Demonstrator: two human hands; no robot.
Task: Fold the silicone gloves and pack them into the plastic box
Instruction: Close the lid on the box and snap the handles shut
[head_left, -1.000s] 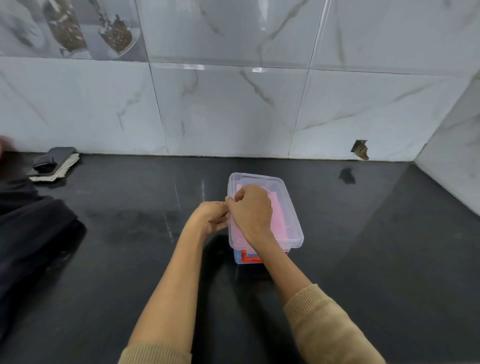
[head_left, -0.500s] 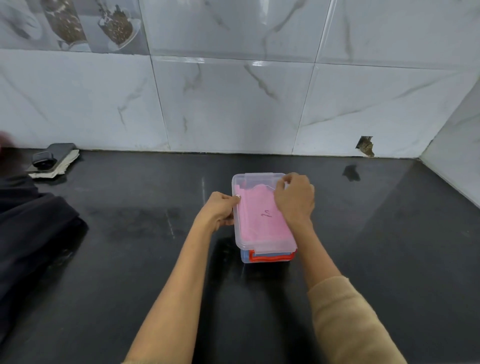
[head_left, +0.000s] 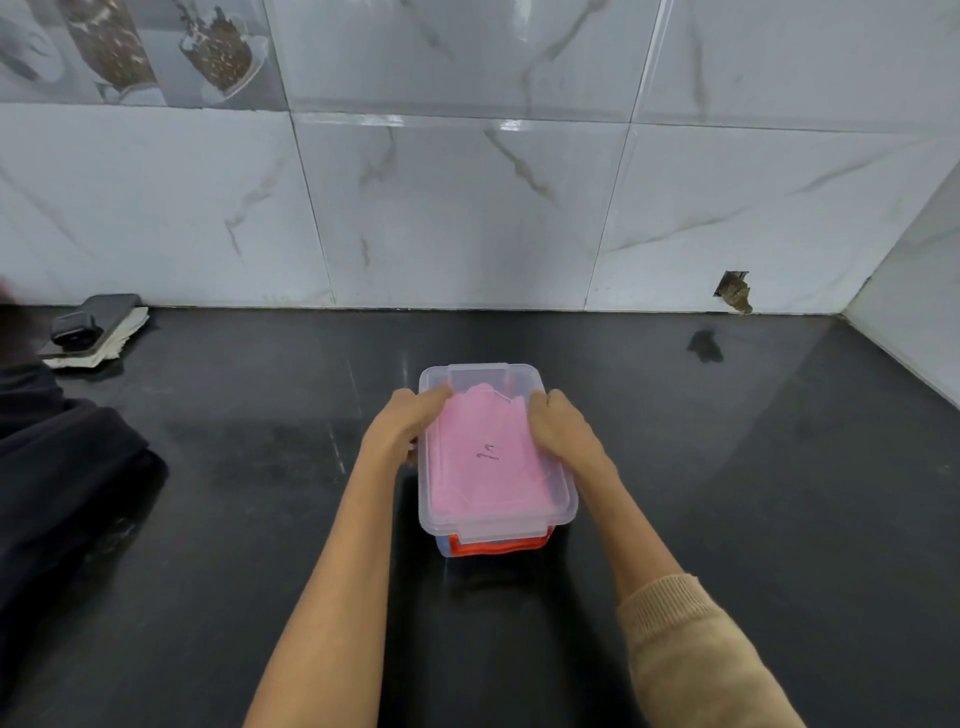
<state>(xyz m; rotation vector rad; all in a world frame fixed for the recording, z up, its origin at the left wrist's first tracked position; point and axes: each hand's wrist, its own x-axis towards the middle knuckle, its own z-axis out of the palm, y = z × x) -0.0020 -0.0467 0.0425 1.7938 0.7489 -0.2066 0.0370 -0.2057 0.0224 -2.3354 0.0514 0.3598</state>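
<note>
In the head view, the plastic box (head_left: 496, 457) is sitting on the black countertop (head_left: 727, 493), near the middle and directly in front of the person, with its long sides running away from the camera. A clear lid (head_left: 498, 525) is lying over the top of it. Through the lid, a pink silicone glove (head_left: 491, 457) is showing, lying flat and filling most of the box, with a small dark mark near its middle. Beneath it, at the near end of the box, an orange edge (head_left: 496, 546) and a strip of blue are peeking out; whether these are more gloves cannot be told.

The box is lying between the two hands. The left hand (head_left: 402, 423) is pressing against the left long side, its fingers curled over the far left part of the rim. The right hand (head_left: 563, 428) is mirroring it on the right long side, fingers bent over the rim and resting on the lid. Both hands are partly closed, clasping the box from either side rather than wrapped fully around it. A tan knitted sleeve (head_left: 691, 654) is covering the right forearm, while the left forearm is showing bare.
</note>
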